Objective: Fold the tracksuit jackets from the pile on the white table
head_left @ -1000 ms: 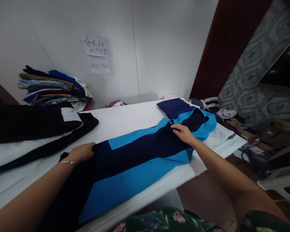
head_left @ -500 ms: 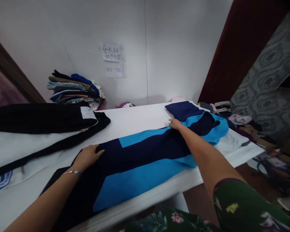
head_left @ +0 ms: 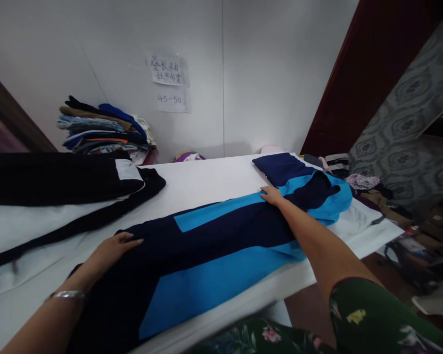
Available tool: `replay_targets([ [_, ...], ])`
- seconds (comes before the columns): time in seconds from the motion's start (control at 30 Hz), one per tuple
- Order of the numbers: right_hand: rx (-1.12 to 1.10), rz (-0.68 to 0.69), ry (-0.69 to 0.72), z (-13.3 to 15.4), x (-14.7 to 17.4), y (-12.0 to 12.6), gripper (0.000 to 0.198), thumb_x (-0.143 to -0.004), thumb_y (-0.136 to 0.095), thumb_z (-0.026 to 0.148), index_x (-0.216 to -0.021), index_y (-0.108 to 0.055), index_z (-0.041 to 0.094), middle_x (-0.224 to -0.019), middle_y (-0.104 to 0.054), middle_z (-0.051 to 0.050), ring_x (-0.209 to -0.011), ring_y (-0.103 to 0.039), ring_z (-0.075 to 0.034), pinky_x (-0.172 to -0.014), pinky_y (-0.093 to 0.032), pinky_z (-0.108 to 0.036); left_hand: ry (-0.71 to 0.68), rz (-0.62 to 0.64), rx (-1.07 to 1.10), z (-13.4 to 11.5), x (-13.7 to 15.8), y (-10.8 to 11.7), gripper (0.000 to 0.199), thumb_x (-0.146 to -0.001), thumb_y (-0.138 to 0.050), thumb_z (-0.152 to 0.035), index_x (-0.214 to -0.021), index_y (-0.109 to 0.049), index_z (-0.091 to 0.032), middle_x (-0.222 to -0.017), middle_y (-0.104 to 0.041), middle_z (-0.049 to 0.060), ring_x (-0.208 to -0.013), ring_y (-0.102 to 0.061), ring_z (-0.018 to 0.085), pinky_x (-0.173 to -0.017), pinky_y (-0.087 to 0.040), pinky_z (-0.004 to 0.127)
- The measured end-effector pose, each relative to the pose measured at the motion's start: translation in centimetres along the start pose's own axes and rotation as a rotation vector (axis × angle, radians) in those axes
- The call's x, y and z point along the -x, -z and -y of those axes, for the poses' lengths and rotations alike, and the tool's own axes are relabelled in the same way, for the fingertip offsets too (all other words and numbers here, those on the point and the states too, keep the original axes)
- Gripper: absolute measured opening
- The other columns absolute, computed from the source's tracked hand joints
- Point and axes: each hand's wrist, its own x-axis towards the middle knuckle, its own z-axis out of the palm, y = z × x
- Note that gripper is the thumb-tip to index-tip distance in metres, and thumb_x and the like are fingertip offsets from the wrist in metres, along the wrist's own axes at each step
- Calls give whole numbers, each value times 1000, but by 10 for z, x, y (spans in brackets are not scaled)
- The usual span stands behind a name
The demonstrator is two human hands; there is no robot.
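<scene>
A long navy and bright-blue garment, a jacket by its look [head_left: 221, 238], lies lengthwise along the table, its hood-like blue end [head_left: 341, 194] to the right. On the dark fabric at its left part rests my left hand [head_left: 109, 253], fingers stretched out and a silver bracelet at the wrist. My right hand [head_left: 272, 195] lies on the upper blue edge near the hood end, fingers extended over the cloth. Just beyond it is a folded navy garment [head_left: 280, 164].
A black and white garment [head_left: 59, 179] is spread on the white table [head_left: 206, 179] at left. Behind it stands a stack of folded clothes [head_left: 103, 128]. Handwritten paper signs [head_left: 170, 71] hang on the wall. More clothes [head_left: 365, 182] and boxes are heaped at right.
My left hand has slid left and slightly down along the dark fabric. My right hand has shifted a little down onto the blue edge. The view has tilted slightly.
</scene>
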Motion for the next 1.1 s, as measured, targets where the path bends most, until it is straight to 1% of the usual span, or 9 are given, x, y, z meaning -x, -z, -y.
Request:
replay_targets([
  [0.13, 25, 0, -8, 2, 3, 0, 47, -90, -52, 33, -136, -55, 21, -141, -54, -11, -132, -46, -29, -110, -33, -42, 27, 9, -145, -3, -3, -9, 59, -78, -52, -53, -114, -61, -7, -119, -66, 18, -108, -63, 32, -91, -50, 38],
  [0.23, 39, -16, -19, 11, 2, 6, 47, -88, -54, 30, -134, -56, 19, -142, -51, -14, -134, -42, -33, -110, -32, -49, -19, -85, -277, -6, 2, -8, 61, -82, -44, -55, -121, -57, -10, -123, -64, 18, -109, -62, 34, -90, -50, 42],
  [0.4, 54, -27, 85, 34, 5, 7, 46, -94, -47, 38, -138, -51, 26, -155, -35, -7, -145, -23, -29, -117, -19, -48, -372, -329, -461, -23, 17, -19, 64, -86, -34, -54, -124, -57, -10, -133, -57, 18, -125, -51, 33, -106, -39, 44],
  [0.5, 95, 91, 118, 40, 14, -3, 48, -95, -45, 44, -139, -50, 24, -153, -38, -10, -144, -26, -31, -116, -15, -54, -535, -215, -523, -27, 16, -44, 66, -84, -38, -54, -133, -54, -13, -148, -45, 15, -140, -35, 31, -115, -26, 47],
  [0.6, 111, 119, 79, 38, 24, -16, 52, -97, -38, 45, -143, -45, 21, -154, -36, -13, -144, -26, -32, -115, -13, -57, -452, -29, -571, -15, 5, -68, 71, -84, -39, -54, -143, -45, -16, -154, -36, 13, -144, -26, 32, -115, -23, 53],
  [0.73, 93, 87, 62, 35, 30, -25, 55, -99, -30, 48, -148, -37, 24, -157, -30, -9, -146, -19, -28, -117, -8, -54, -430, -16, -576, 5, -9, -80, 73, -86, -36, -54, -148, -37, -16, -158, -27, 10, -147, -19, 30, -116, -20, 51],
  [0.87, -63, 75, 43, 34, 25, -21, 54, -97, -39, 49, -144, -43, 25, -156, -33, -9, -147, -19, -29, -117, -3, -55, -472, -11, -603, 5, -10, -77, 64, -88, -34, -49, -144, -45, -20, -158, -28, 9, -147, -17, 30, -116, -19, 54],
  [1.0, -176, 59, 22, 32, 26, -3, 53, -94, -46, 48, -140, -49, 23, -152, -39, -9, -143, -29, -28, -118, -16, -51, -452, 6, -607, -7, -2, -72, 66, -88, -34, -49, -144, -45, -16, -157, -29, 12, -147, -19, 32, -115, -20, 55],
  [1.1, -326, -66, 16, 21, 47, 18, 54, -95, -43, 46, -141, -49, 19, -149, -44, -10, -138, -40, -25, -114, -29, -42, -468, 9, -644, -11, 3, -70, 61, -88, -33, -43, -141, -49, -17, -157, -30, 12, -146, -20, 33, -114, -21, 56],
])
